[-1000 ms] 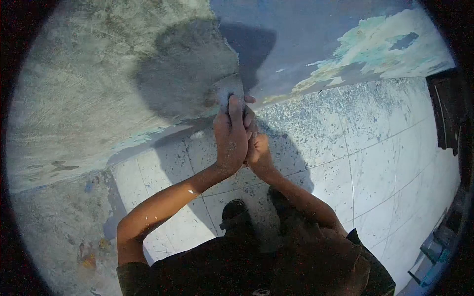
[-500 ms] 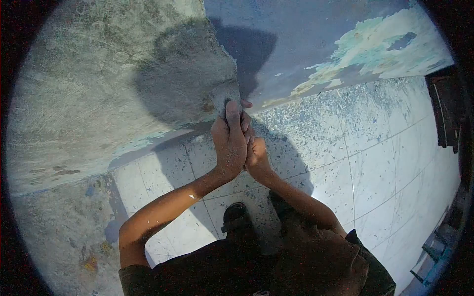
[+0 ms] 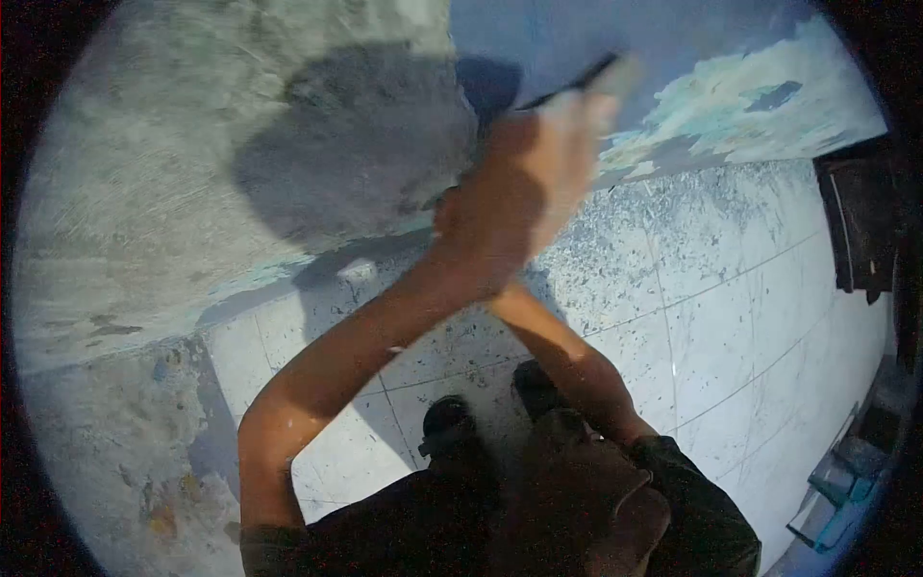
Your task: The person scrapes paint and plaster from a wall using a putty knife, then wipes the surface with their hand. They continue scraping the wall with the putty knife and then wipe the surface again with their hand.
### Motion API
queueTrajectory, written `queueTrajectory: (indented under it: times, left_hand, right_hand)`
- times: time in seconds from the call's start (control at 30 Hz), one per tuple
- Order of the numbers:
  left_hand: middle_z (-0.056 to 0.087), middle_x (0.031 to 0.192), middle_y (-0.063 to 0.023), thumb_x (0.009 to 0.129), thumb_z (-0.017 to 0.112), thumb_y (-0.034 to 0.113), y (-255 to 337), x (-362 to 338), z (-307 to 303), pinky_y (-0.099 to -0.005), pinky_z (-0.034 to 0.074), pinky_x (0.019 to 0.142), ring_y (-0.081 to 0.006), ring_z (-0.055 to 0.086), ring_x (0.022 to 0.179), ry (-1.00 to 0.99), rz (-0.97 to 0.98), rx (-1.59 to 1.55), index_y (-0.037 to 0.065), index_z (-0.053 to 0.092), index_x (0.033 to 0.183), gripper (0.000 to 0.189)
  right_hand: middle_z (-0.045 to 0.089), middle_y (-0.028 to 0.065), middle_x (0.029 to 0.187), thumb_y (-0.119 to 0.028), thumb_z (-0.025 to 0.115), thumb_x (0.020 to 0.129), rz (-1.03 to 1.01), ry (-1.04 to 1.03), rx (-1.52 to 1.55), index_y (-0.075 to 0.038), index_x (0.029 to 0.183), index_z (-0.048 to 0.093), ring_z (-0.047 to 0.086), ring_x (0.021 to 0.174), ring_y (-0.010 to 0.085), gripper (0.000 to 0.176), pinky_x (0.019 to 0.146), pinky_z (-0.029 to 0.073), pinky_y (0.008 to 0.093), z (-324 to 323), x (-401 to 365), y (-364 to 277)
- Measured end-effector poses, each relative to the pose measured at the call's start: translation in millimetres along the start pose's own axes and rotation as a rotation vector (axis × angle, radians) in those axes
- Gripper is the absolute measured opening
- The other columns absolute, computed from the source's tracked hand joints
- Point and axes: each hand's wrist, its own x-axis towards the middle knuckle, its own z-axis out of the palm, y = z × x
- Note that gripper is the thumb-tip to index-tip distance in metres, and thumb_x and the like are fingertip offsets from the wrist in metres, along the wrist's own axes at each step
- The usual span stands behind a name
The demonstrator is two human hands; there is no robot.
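My left hand [image 3: 543, 159] is raised against the blue painted wall [image 3: 577, 38], smeared by motion. It is closed around a flat scraper [image 3: 625, 77] whose dark edge runs along the top of the hand. My right forearm [image 3: 567, 361] comes up from the lower right and passes behind my left wrist. Of my right hand [image 3: 448, 212] only a small part shows, left of the left forearm, near the foot of the wall. Its fingers are hidden. Bare grey plaster [image 3: 154, 144] meets the blue paint at a ragged edge beside the hands.
Paint flakes litter the white tiled floor [image 3: 711, 317] below the wall. Pale green patches [image 3: 731, 96] show where blue paint is gone. A dark panel [image 3: 856, 216] stands at the right, a blue-green object [image 3: 846, 486] at lower right. My feet [image 3: 447, 423] are below.
My left hand has swung up and to the right with the scraper, from the plaster edge onto the blue paint. My right hand has gone mostly behind the left forearm.
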Motion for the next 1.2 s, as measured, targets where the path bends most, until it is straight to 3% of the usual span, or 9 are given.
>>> queueTrajectory:
  times: [0.1,0.27,0.3,0.4,0.5,1.03,1.13,1.17,1.2]
  left_hand:
    - [0.059,0.076,-0.0154,0.102,0.029,0.036,-3.1,-14.7,35.9,-0.0354,0.052,0.057,-0.0212,0.062,0.063,0.072,0.322,0.073,-0.002,0.049,0.122,0.047]
    - [0.061,0.068,-0.0099,0.099,0.039,0.037,-138.8,-83.7,85.2,-0.0294,0.047,0.049,-0.0175,0.061,0.057,0.037,-0.241,-1.076,-0.003,0.055,0.103,0.043]
    - [0.060,0.067,-0.0084,0.100,0.036,0.039,-100.8,-87.4,53.5,-0.0272,0.047,0.049,-0.0143,0.059,0.055,0.066,-0.258,-0.817,-0.002,0.053,0.108,0.045]
    - [0.058,0.064,-0.0061,0.101,0.031,0.043,-74.5,-84.0,28.2,-0.0235,0.045,0.047,-0.0094,0.058,0.053,0.207,-0.289,-0.637,-0.001,0.051,0.106,0.048]
    - [0.057,0.061,-0.0054,0.101,0.030,0.043,-78.8,-75.7,20.8,-0.0225,0.044,0.046,-0.0088,0.057,0.051,0.312,-0.297,-0.665,-0.002,0.052,0.101,0.051]
    - [0.053,0.055,-0.0013,0.101,0.035,0.038,-64.1,-63.5,30.3,-0.0211,0.033,0.039,-0.0043,0.046,0.042,0.525,-0.259,-0.427,0.000,0.058,0.084,0.047]
    - [0.057,0.057,-0.0050,0.101,0.039,0.034,-68.6,-63.4,31.2,-0.0275,0.041,0.043,-0.0116,0.053,0.045,0.536,-0.223,-0.398,0.000,0.059,0.084,0.043]
    - [0.059,0.060,-0.0077,0.100,0.041,0.032,-76.8,-47.3,36.2,-0.0310,0.044,0.046,-0.0168,0.056,0.048,0.582,0.197,-0.273,-0.001,0.060,0.086,0.040]
    - [0.062,0.064,-0.0100,0.099,0.042,0.030,-59.3,-35.3,30.3,-0.0332,0.046,0.049,-0.0213,0.058,0.051,0.498,0.284,-0.215,-0.001,0.061,0.088,0.038]
  right_hand:
    - [0.057,0.0049,0.062,-0.030,0.043,0.099,0.131,0.031,-0.019,-0.002,0.085,0.056,0.055,0.055,0.0141,0.034,0.049,0.043,0.0312,-41.4,-19.3,7.1]
    - [0.057,0.0045,0.064,-0.027,0.045,0.098,0.236,0.179,-0.015,-0.002,0.086,0.055,0.055,0.056,0.0148,0.029,0.050,0.043,0.0314,-39.8,-72.6,-4.4]
    - [0.056,0.0042,0.058,-0.026,0.044,0.099,0.209,-0.218,0.294,-0.003,0.080,0.055,0.053,0.051,0.0151,0.032,0.046,0.041,0.0325,-55.1,-78.9,-41.0]
    - [0.055,0.0059,0.056,-0.029,0.039,0.100,-0.056,-0.073,0.015,0.000,0.080,0.055,0.053,0.050,0.0156,0.039,0.046,0.041,0.0321,-30.6,-65.9,-62.9]
    - [0.055,0.0078,0.055,-0.031,0.037,0.100,0.186,-0.246,0.180,0.001,0.079,0.055,0.053,0.049,0.0158,0.042,0.046,0.041,0.0323,-28.5,-45.9,-87.0]
    - [0.061,0.0154,0.065,-0.036,0.039,0.098,-0.075,-0.163,-0.184,0.001,0.090,0.060,0.060,0.060,0.0293,0.043,0.059,0.047,0.0393,-19.5,-29.3,-42.7]
    - [0.060,0.0135,0.064,-0.035,0.040,0.098,-0.085,-0.159,-0.211,0.001,0.093,0.059,0.058,0.058,0.0258,0.041,0.056,0.046,0.0371,-20.8,-30.0,-38.1]
    - [0.060,0.0128,0.064,-0.035,0.040,0.098,-0.086,-0.157,-0.214,0.001,0.094,0.058,0.058,0.057,0.0247,0.040,0.055,0.046,0.0364,-22.0,-28.3,-37.6]
    - [0.060,0.0121,0.064,-0.035,0.040,0.098,-0.085,-0.160,-0.221,0.001,0.095,0.058,0.057,0.057,0.0235,0.040,0.054,0.046,0.0357,-25.0,-22.8,-33.9]
